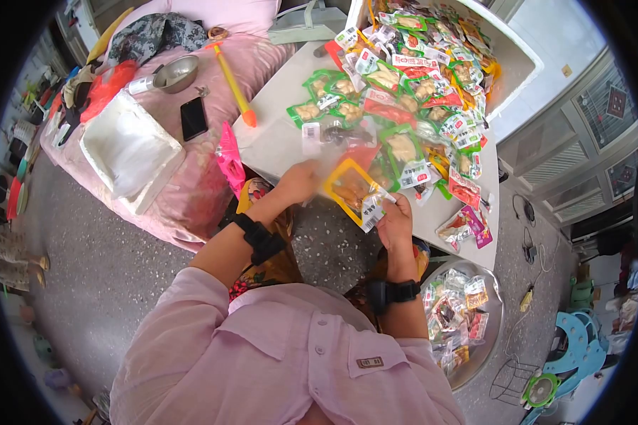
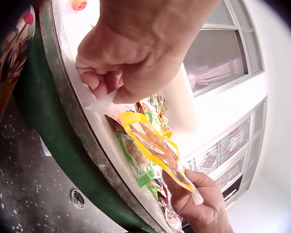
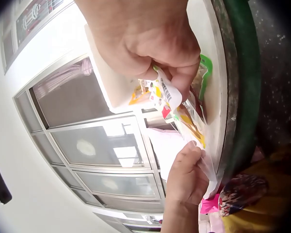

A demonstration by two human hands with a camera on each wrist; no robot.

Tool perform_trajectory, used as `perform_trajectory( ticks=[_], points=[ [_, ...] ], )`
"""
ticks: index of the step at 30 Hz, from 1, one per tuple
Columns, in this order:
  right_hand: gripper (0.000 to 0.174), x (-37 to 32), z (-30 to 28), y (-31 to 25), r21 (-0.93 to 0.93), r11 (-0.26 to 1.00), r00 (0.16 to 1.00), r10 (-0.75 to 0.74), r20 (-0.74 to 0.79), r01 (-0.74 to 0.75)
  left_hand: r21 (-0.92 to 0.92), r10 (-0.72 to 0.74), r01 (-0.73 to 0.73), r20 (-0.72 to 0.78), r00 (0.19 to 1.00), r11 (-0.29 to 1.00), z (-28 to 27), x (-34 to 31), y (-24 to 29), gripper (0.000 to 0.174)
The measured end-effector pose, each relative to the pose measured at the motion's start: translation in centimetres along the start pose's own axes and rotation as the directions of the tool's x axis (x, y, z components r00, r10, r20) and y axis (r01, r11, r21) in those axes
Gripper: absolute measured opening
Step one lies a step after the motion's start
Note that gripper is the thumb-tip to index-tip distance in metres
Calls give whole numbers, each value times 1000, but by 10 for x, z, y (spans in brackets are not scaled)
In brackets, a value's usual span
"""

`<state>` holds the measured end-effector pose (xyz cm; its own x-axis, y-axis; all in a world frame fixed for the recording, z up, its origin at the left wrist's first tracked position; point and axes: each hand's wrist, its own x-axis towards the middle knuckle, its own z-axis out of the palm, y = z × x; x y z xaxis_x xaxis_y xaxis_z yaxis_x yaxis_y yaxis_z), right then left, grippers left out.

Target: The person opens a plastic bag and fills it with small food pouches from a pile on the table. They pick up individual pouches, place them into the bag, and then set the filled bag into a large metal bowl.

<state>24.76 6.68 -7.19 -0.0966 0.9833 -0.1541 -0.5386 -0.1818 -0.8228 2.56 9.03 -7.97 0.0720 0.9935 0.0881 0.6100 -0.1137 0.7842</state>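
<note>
My right hand [image 1: 395, 221] grips a yellow-edged vacuum food pouch [image 1: 354, 190] by its white, barcoded end. Brown pieces show through the pouch's clear front. On the other side, my left hand [image 1: 298, 183], blurred in the head view, pinches thin translucent plastic film [image 2: 103, 104] between thumb and fingers. The pouch's far end lies close to that film and overlaps it in the right wrist view. Both hands are at the near edge of the white table [image 1: 269, 145]. Beyond them are heaped food packets [image 1: 402, 146] with green, red and orange edges.
A white foam box [image 1: 523, 67] spills packets onto the table. A metal basin [image 1: 498, 312] of small packets stands low at the right. On the pink-covered bed lie another foam box [image 1: 124, 152], a phone [image 1: 193, 118] and a metal bowl [image 1: 177, 74]. A pink bag [image 1: 228, 159] hangs by the table edge.
</note>
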Motion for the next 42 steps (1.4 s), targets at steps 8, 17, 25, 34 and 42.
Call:
perform_trajectory(
  ticks=[8,17,25,34,42],
  points=[
    [15,14,12,5,-133,984,992,122,24,-117,176,160,-133,-144,977,975,10,-6,9,13],
    [26,33,51,48,-12,991,986,133,99,-132,131,242,-210,-315,918,969,14,-14,25,8],
    [27,24,43,33,-389,882,950,308,49,-266,237,164,-118,-183,969,964,20,-16,16,7],
    [13,45,56,39,-393,912,990,138,27,-116,235,167,-126,-165,972,964,21,-14,25,10],
    [16,52,61,63,32,996,996,90,-24,-89,227,221,-174,-204,954,958,13,-16,34,10]
  ],
)
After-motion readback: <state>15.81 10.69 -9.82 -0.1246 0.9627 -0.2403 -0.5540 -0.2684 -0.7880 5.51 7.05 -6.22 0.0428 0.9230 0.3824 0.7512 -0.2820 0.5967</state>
